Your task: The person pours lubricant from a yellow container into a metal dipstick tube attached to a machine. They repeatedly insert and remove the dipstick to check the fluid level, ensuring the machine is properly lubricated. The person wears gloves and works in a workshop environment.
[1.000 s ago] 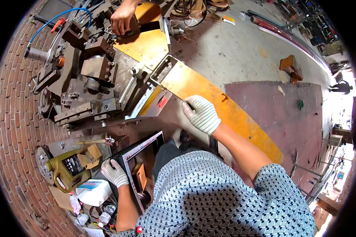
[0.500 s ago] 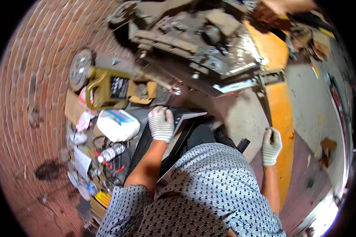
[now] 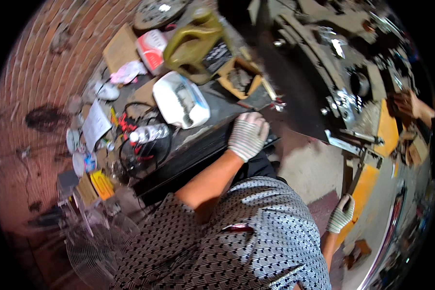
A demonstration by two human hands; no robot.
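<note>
My left hand (image 3: 249, 136), in a striped knit glove, rests at the far end of a black drawer (image 3: 191, 163) along the workbench's front. Its fingers curl together over the edge; their tips are hidden. My right hand (image 3: 340, 214), in a matching glove, hangs low at my right beside a yellow beam (image 3: 361, 198). Its fingers are closed, and I cannot make out what, if anything, is in them. Nearest the left hand on the bench stand a white plastic jug (image 3: 179, 99) and an open cardboard box (image 3: 238, 78) with grey pieces inside.
An olive oil jug (image 3: 195, 46), a red-and-white box (image 3: 152, 50), a clear bottle (image 3: 150, 134) and tangled black cable crowd the bench. A fan (image 3: 94, 251) stands lower left. Metal parts fill a machine (image 3: 319, 58) ahead; another person's hand (image 3: 408, 104) is at right.
My view has swung rightward-down, so the bench shows larger and more central. The drawer, which stood out from the bench with a pale edge showing, now sits closer in. My left hand stays on it.
</note>
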